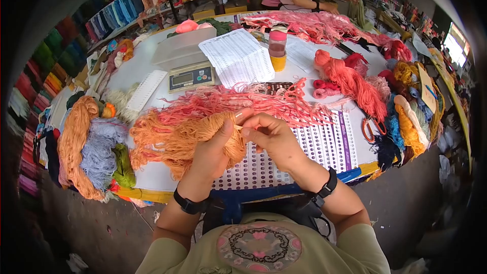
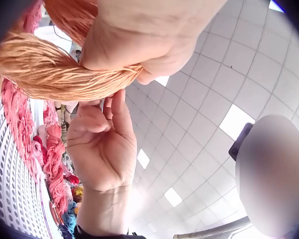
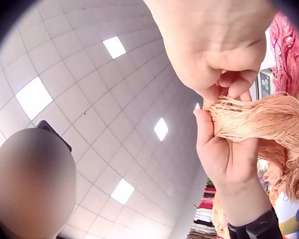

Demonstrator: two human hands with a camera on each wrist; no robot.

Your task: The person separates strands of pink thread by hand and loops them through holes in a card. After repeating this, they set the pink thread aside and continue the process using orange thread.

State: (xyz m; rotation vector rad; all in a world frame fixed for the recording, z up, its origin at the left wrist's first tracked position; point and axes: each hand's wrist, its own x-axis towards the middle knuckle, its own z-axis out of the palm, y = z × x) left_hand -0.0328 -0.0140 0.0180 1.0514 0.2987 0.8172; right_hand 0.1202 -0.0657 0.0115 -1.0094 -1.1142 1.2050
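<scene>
A bundled skein of light-orange yarn (image 1: 177,142) lies across my left hand (image 1: 214,148) at the front middle of the table. The left fingers wrap its gathered end, thumb along the near side. My right hand (image 1: 284,147) meets that end, thumb and forefinger pinching a pale strand by the left fingertips. From the right wrist, the curled right fingers (image 3: 236,82) sit at the folded tip of the skein (image 3: 259,117), some loops standing loose. The skein (image 2: 55,74) hangs as a thick band beneath the left hand in the left wrist view.
Loose pink yarn (image 1: 218,99) spreads behind the hands, over a white sheet of dotted rows (image 1: 324,144). A digital scale (image 1: 190,77), printed papers (image 1: 243,61) and a jar (image 1: 277,50) stand farther back. Scissors (image 1: 369,129) lie right; more skeins (image 1: 78,144) left. People work beyond.
</scene>
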